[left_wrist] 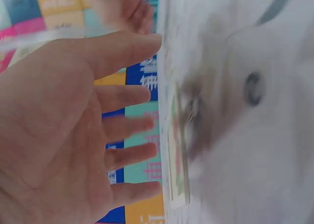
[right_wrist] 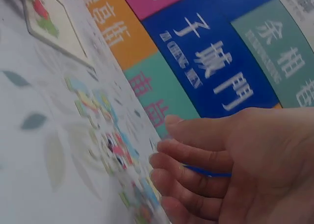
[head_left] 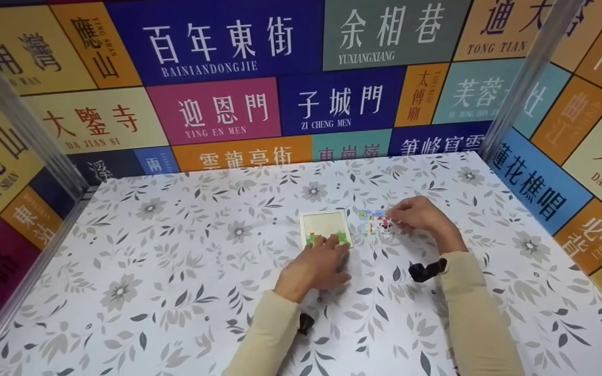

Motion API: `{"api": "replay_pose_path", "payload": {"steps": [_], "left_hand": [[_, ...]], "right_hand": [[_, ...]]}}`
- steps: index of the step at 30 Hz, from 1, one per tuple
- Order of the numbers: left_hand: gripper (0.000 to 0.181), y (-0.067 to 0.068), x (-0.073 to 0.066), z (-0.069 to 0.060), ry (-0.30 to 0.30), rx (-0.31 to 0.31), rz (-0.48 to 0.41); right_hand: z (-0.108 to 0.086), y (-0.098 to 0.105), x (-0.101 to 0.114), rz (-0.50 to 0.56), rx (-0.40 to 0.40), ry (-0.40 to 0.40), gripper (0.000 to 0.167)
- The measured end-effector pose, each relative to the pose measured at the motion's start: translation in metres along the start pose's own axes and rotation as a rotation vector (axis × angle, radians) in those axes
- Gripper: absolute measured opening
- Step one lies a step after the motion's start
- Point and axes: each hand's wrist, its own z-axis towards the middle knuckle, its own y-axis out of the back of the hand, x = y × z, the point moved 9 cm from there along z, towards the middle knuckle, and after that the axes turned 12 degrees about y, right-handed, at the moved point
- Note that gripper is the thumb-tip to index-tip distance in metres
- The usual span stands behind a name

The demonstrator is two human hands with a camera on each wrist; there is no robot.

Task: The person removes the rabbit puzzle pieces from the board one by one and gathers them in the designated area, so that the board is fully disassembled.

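Note:
A small jigsaw board (head_left: pixel 323 223) with a pale frame lies mid-table, with green and red picture pieces along its near part. My left hand (head_left: pixel 317 265) reaches over its near edge, fingers extended; the left wrist view shows the fingers (left_wrist: pixel 130 155) spread and holding nothing. Several colourful jigsaw pieces (head_left: pixel 384 225) lie to the board's right, among them one with a red and white figure. My right hand (head_left: pixel 418 214) is at their right side. In the right wrist view, its fingers (right_wrist: pixel 196 180) are loosely bent beside the pieces (right_wrist: pixel 115 140), with nothing visible between thumb and fingers.
A white tablecloth (head_left: pixel 186 250) with grey leaves and flowers covers the table. Behind it stands a wall (head_left: pixel 212 109) of coloured panels with Chinese lettering. Clear posts (head_left: pixel 520 78) rise at the table's back corners. Dark wrist devices (head_left: pixel 426 270) sit at both sleeves.

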Motion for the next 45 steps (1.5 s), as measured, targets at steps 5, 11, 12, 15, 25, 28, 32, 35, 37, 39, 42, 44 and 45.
{"api": "replay_pose_path", "payload": {"steps": [5, 11, 12, 15, 25, 28, 32, 35, 37, 39, 42, 44, 45], "left_hand": [[0.072, -0.006, -0.004, -0.005, -0.001, 0.032, 0.006], [0.077, -0.012, 0.0, -0.006, 0.015, 0.067, -0.034], [0.078, -0.013, 0.0, -0.006, 0.016, 0.069, -0.04], [0.081, -0.015, -0.001, -0.006, 0.017, 0.075, -0.045], [0.084, -0.021, 0.001, -0.005, 0.047, 0.104, -0.035], [0.083, -0.021, 0.002, -0.005, 0.039, 0.107, -0.034], [0.082, -0.023, 0.004, -0.004, 0.032, 0.116, -0.026], [0.081, -0.025, 0.005, -0.003, 0.032, 0.129, -0.016], [0.08, -0.025, 0.006, -0.003, 0.034, 0.134, -0.009], [0.081, -0.025, 0.007, -0.004, 0.035, 0.132, -0.002], [0.082, -0.024, 0.007, -0.004, 0.028, 0.123, 0.0], [0.083, -0.024, 0.006, -0.004, 0.024, 0.118, -0.003], [0.083, -0.023, 0.006, -0.004, 0.024, 0.115, -0.006]], "right_hand": [[0.008, -0.019, 0.028, -0.024, 0.028, 0.077, 0.038], [0.015, -0.045, 0.043, -0.037, 0.071, 0.101, 0.037], [0.015, -0.048, 0.044, -0.038, 0.069, 0.105, 0.037], [0.017, -0.054, 0.05, -0.037, 0.055, 0.139, 0.034], [0.028, -0.073, 0.069, 0.013, 0.016, 0.224, 0.029], [0.031, -0.079, 0.075, 0.034, 0.023, 0.244, 0.031], [0.035, -0.091, 0.08, 0.009, 0.052, 0.267, 0.028], [0.039, -0.102, 0.084, -0.013, 0.097, 0.301, 0.026], [0.043, -0.11, 0.088, -0.018, 0.132, 0.33, 0.025], [0.046, -0.118, 0.093, -0.022, 0.174, 0.36, 0.025], [0.05, -0.125, 0.097, -0.034, 0.217, 0.385, 0.024], [0.052, -0.128, 0.097, -0.038, 0.237, 0.386, 0.023], [0.052, -0.129, 0.097, -0.037, 0.247, 0.385, 0.023]]}}
